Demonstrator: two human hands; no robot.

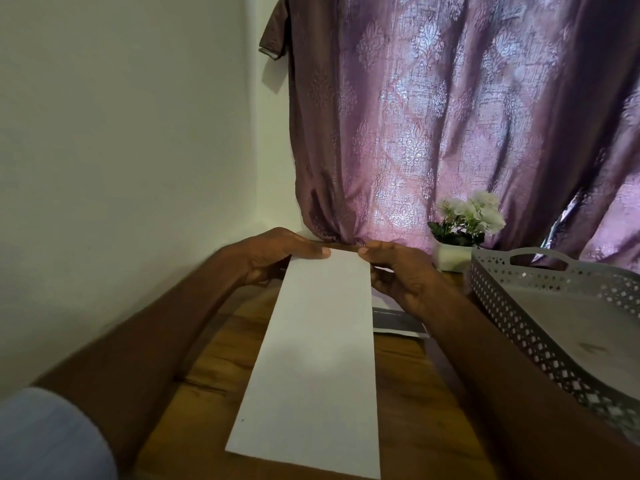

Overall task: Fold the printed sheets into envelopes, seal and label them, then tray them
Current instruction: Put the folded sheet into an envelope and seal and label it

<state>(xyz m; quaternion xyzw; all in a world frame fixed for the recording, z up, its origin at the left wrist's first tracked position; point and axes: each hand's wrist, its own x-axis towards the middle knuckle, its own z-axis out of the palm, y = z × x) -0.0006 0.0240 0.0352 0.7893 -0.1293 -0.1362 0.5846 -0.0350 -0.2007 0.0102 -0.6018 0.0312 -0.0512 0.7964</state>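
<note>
A long white sheet [311,358], folded into a narrow strip, stretches from the near table edge to the far side. My left hand [273,254] pinches its far left corner with the thumb on top. At the far right corner, my right hand [398,271] pinches it the same way. A grey perforated tray [554,323] with a handle stands to the right with nothing visible inside.
A wooden table [214,375] carries everything. More printed paper [398,322] lies under my right hand. A small white pot of white flowers [464,226] stands at the back, before a purple patterned curtain [450,116]. A white wall is to the left.
</note>
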